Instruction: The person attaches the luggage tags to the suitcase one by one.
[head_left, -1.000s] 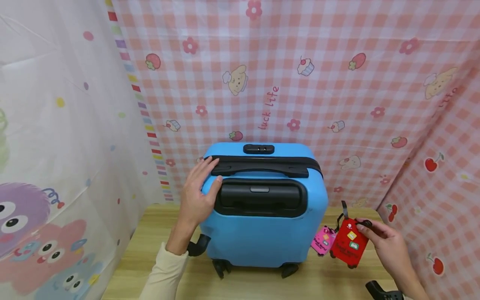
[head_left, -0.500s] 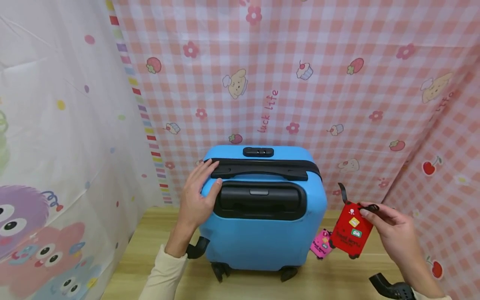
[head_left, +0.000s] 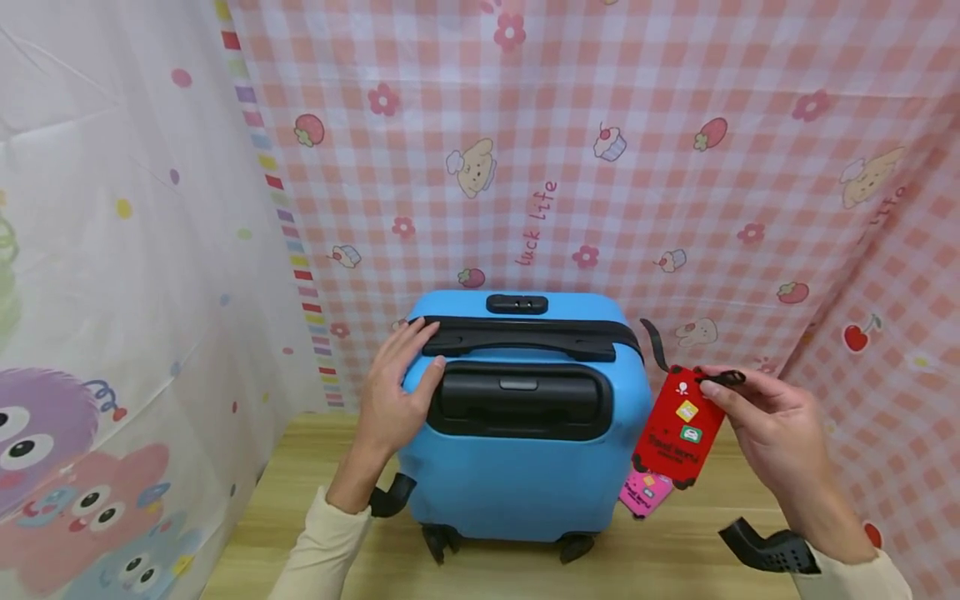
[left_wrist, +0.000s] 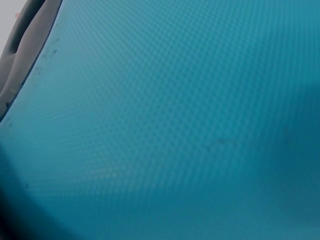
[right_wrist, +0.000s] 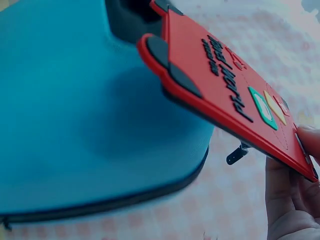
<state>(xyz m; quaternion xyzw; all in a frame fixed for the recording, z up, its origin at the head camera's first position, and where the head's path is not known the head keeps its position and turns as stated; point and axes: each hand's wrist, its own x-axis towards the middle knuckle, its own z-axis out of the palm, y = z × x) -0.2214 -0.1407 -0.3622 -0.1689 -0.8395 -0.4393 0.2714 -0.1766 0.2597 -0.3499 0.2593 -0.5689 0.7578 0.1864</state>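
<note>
A blue hard-shell suitcase (head_left: 525, 483) stands upright on its wheels, with a black top handle (head_left: 517, 343) and a black recessed pull-handle panel. My left hand (head_left: 396, 396) rests on its upper left corner, fingers laid over the top edge. To the right of the case, my right hand (head_left: 776, 433) pinches a red luggage tag (head_left: 678, 429) by its top end, between thumb and fingers. The tag's black strap sticks up loose beside it. Filling most of the right wrist view are the red tag and the suitcase side. Only blue shell and a dark edge show in the left wrist view.
A pink luggage tag (head_left: 645, 493) lies on the wooden surface (head_left: 675, 558) right of the suitcase, partly covered by the red tag. Pink checked cloth (head_left: 570, 142) hangs close behind the case, and more cloth hangs at both sides.
My right hand has lifted the red tag off the surface, away from the pink one, and brought it up and left beside the suitcase. My left hand has stayed on the case.
</note>
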